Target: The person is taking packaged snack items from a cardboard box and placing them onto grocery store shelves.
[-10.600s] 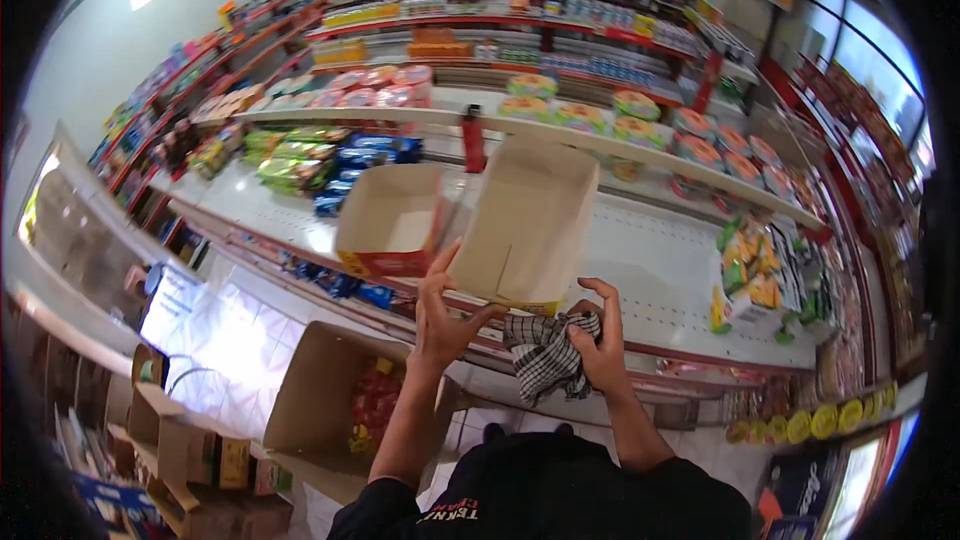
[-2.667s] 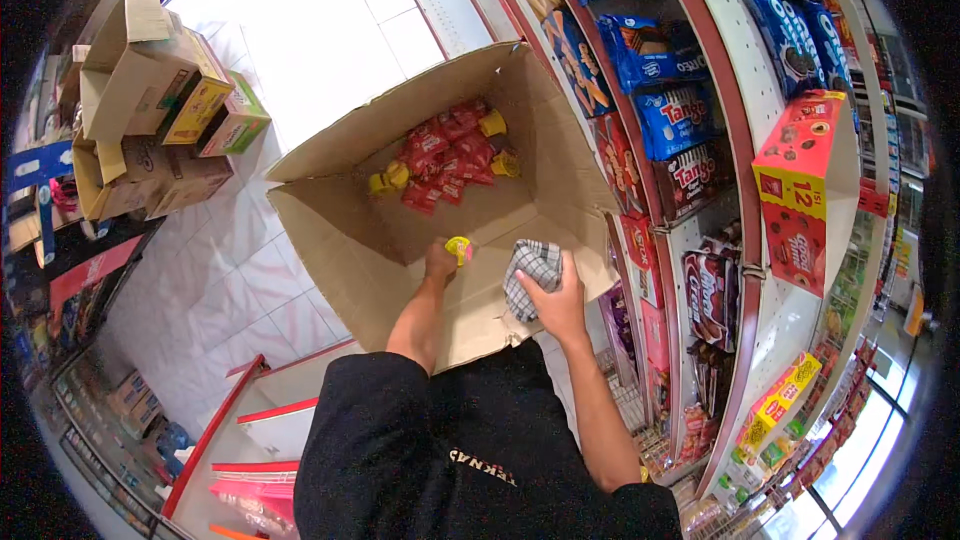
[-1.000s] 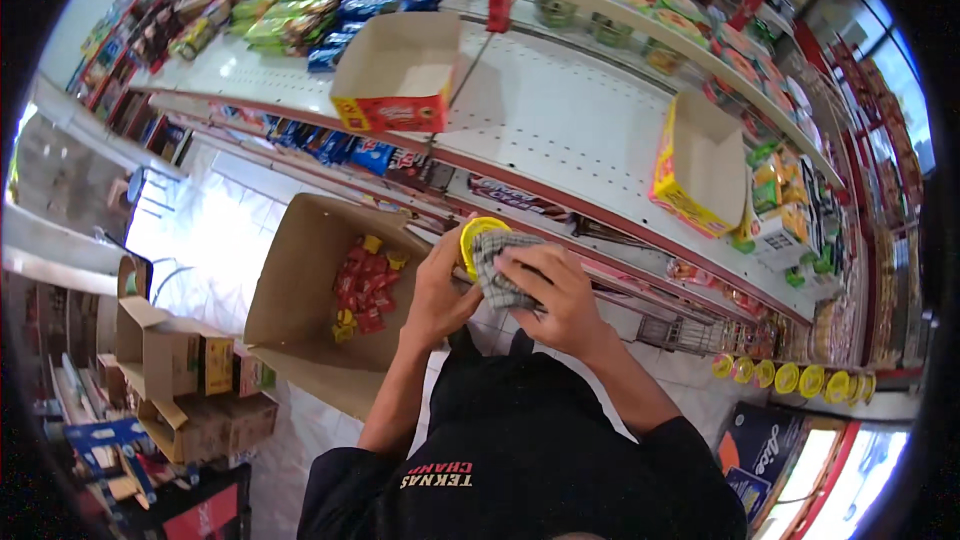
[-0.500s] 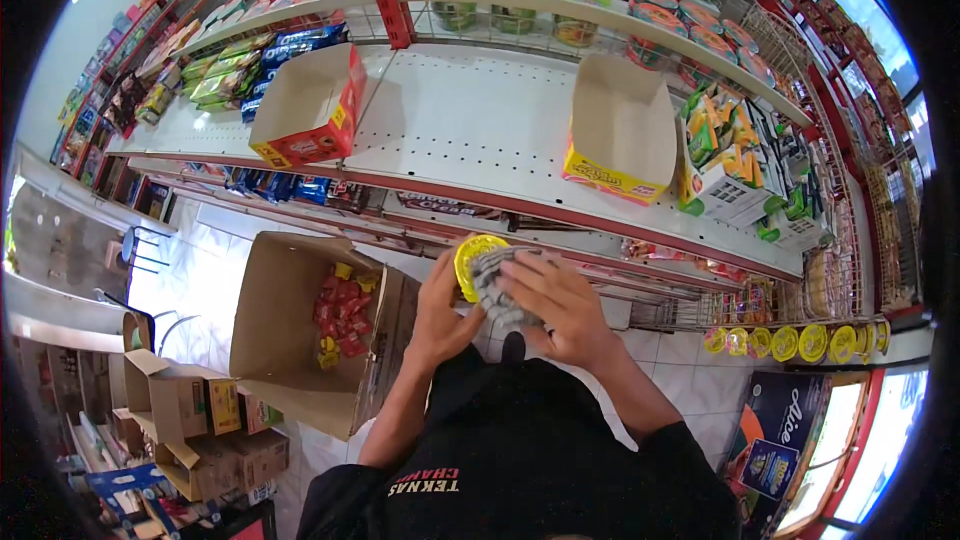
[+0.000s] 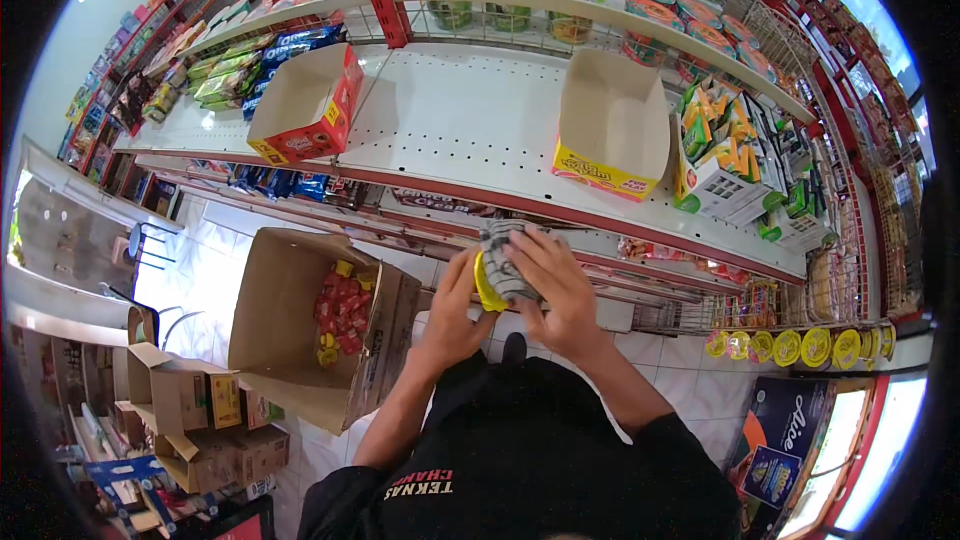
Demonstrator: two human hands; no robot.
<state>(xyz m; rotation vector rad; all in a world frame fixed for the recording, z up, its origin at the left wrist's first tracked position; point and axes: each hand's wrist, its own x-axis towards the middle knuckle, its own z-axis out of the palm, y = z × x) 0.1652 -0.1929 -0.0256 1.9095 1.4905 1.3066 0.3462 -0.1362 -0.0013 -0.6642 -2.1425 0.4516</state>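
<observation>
On the head feed: left hand has the small yellow tub, fingers curled round its left edge, thumb tucked low. Call it a half-closed grip, firm enough by my read. Right hand is laid over the checked cloth, fingers slightly spread and bent, thumb below, cloth pinned between palm and tub. Both hands work in front of the chest, just off the shelf edge.

Tub sits between the two hands, tilted, only its yellow rim showing. The cloth hides most of it, so I can't tell how deep it is or what state the lid is in.

Progress: I'd put this tub as mid-wipe, since cloth and rim are in contact and neither hand has let go. Not finished: the tub hasn't left the hands. Down in the big cardboard box, left of the left hand, red packets and a few yellow tubs lie loose in a pile (nobody touching those), so that lot remains where it is.

Already standing on the shelf: a red carton tray on the left and a yellow-and-pink carton tray further right, the latter just beside a white box of orange-and-green packets. Neither hand touches the trays. More yellow lids line up at far right, well apart from the hands.
</observation>
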